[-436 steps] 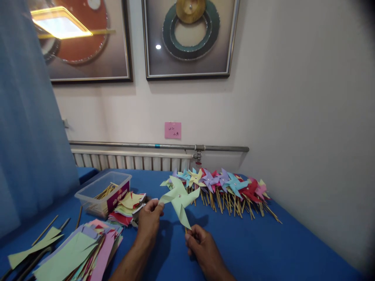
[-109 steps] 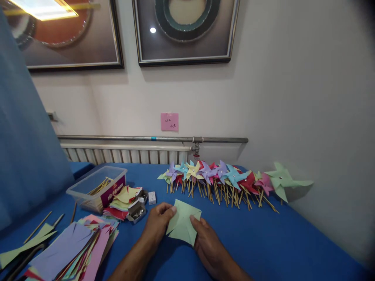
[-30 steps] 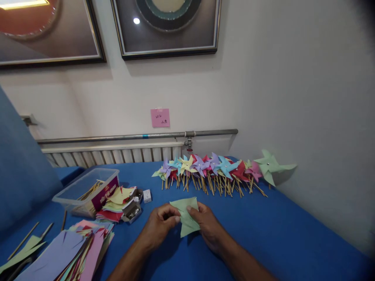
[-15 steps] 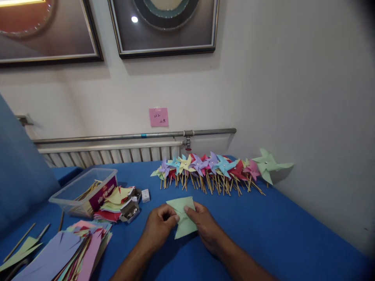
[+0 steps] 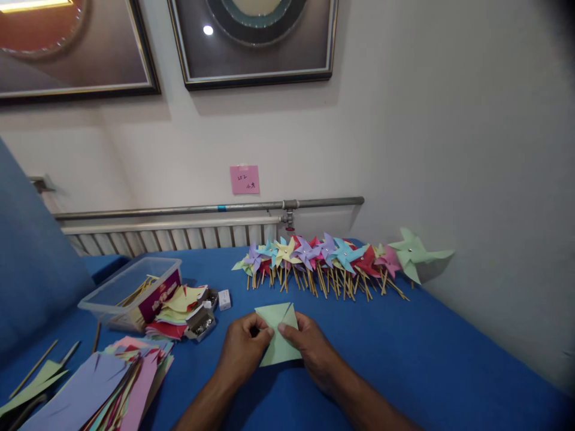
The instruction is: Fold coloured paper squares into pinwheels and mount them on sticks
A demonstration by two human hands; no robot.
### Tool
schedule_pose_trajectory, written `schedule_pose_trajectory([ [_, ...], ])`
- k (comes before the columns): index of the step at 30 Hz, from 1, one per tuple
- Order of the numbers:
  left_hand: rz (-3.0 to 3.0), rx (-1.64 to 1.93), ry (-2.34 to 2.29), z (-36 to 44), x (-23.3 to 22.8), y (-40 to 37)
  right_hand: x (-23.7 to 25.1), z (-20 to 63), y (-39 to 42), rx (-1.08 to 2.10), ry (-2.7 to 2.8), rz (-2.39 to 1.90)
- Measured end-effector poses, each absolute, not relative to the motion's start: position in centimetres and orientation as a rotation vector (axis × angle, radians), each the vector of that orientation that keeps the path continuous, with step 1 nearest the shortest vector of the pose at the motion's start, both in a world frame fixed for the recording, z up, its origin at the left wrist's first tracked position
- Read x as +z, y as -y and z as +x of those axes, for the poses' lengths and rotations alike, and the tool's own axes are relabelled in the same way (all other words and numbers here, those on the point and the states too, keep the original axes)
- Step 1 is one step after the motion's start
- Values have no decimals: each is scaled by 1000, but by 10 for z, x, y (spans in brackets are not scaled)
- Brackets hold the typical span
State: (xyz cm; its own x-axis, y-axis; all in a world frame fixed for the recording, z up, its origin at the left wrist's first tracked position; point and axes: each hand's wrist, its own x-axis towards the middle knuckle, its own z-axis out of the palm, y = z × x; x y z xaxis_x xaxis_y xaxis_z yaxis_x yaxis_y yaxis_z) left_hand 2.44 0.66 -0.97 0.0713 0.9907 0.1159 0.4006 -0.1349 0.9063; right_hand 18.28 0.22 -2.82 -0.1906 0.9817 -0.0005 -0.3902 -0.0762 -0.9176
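Left hand (image 5: 245, 347) and right hand (image 5: 309, 347) side by side on the blue table (image 5: 426, 359), fingertips of both pinched on a green paper square (image 5: 278, 335), row of pinwheels (image 5: 332, 263) behind, paper stack (image 5: 112, 389) at left

A pale wall (image 5: 449, 120) carries two framed pictures (image 5: 251, 42) and a pink note (image 5: 244, 179). Below runs a grey pipe (image 5: 202, 209) over a white radiator (image 5: 171, 237). A blue cloth covers the desk (image 5: 426, 353).

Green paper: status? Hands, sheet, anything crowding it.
Left hand and right hand both pinch the green paper, folding it over the blue table. Finished pinwheels lie clear behind.
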Motion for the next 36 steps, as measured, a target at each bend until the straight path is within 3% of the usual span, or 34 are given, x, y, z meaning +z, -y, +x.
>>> schedule_pose_trajectory([
  [11,1607,1079,-1383,26,-10,-6,-38,180,-10,1400,1018,-945],
  [23,1371,1370,-1355,6,-2,-19,-40,182,-13,1393,1041,-971],
  [36,1987,1380,-1278,23,-4,0,-46,179,-14,1185,1074,-1082],
])
